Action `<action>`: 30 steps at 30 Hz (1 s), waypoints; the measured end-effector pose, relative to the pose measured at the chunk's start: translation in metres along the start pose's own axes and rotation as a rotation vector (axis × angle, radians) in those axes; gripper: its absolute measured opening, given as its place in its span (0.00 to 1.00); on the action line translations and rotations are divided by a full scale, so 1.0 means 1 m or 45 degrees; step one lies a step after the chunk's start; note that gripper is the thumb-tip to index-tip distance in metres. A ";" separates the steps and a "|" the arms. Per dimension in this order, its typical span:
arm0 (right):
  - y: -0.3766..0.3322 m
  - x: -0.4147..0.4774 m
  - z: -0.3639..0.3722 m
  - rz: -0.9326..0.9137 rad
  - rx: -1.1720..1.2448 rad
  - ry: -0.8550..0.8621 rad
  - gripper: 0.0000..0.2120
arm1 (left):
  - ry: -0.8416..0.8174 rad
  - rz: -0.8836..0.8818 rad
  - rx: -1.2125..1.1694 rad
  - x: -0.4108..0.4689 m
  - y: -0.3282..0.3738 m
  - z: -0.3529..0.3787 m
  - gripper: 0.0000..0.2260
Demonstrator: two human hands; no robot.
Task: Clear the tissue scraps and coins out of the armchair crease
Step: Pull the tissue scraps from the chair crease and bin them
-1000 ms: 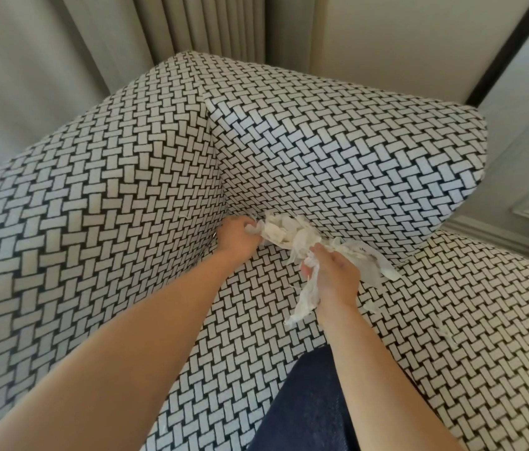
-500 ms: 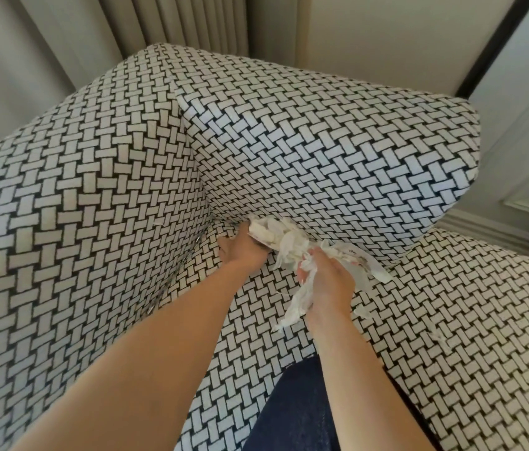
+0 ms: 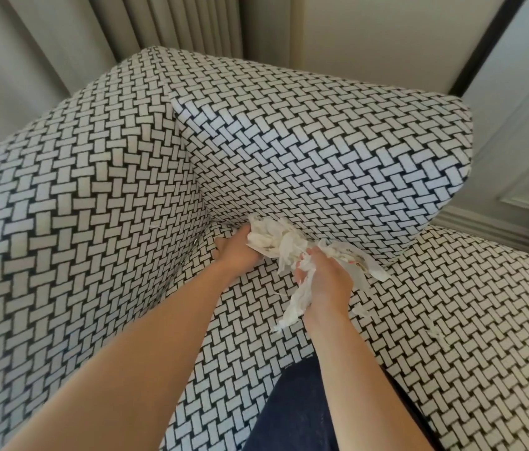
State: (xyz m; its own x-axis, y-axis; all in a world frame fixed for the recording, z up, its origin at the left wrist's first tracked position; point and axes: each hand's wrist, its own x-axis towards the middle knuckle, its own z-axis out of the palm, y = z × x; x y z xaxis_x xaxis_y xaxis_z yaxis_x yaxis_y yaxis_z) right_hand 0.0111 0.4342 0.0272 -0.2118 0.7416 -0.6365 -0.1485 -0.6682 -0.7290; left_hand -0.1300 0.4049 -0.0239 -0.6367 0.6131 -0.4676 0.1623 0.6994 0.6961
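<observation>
A black-and-white woven-pattern armchair (image 3: 338, 151) fills the view. White torn tissue scraps (image 3: 276, 239) are bunched at the crease where the backrest meets the seat. My left hand (image 3: 235, 253) sits at the crease's left end, holding the left side of the bunch. My right hand (image 3: 325, 281) is closed on more tissue, with a long strip (image 3: 292, 312) hanging below it and a crumpled piece (image 3: 359, 263) sticking out to its right. I see no coins.
The armchair's left arm (image 3: 77, 222) rises close beside my left forearm. Small tissue bits (image 3: 362, 309) lie on the seat cushion (image 3: 451, 336) to the right. Grey curtains (image 3: 165, 24) and a panelled wall (image 3: 523, 141) stand behind. My dark-clothed knee (image 3: 292, 415) rests on the seat.
Both hands have stayed at the crease. The tissue bunch has been gathered a little more between them, and my view has shifted slightly.
</observation>
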 end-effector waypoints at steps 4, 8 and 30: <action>-0.002 0.001 0.000 0.018 0.034 0.016 0.05 | -0.083 -0.022 -0.063 0.000 -0.005 -0.008 0.32; -0.002 0.003 -0.002 -0.024 0.021 0.039 0.08 | -0.072 0.050 -0.113 -0.002 -0.012 -0.007 0.33; 0.001 0.009 -0.010 -0.147 -0.183 0.035 0.08 | -0.157 0.323 0.300 -0.043 -0.025 -0.022 0.31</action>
State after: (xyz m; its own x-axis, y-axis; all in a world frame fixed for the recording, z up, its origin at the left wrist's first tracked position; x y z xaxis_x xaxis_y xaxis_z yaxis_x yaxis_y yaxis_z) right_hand 0.0186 0.4408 0.0177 -0.1744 0.8154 -0.5520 -0.0303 -0.5647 -0.8247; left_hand -0.1231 0.3533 -0.0093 -0.4604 0.8076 -0.3684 0.4817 0.5759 0.6606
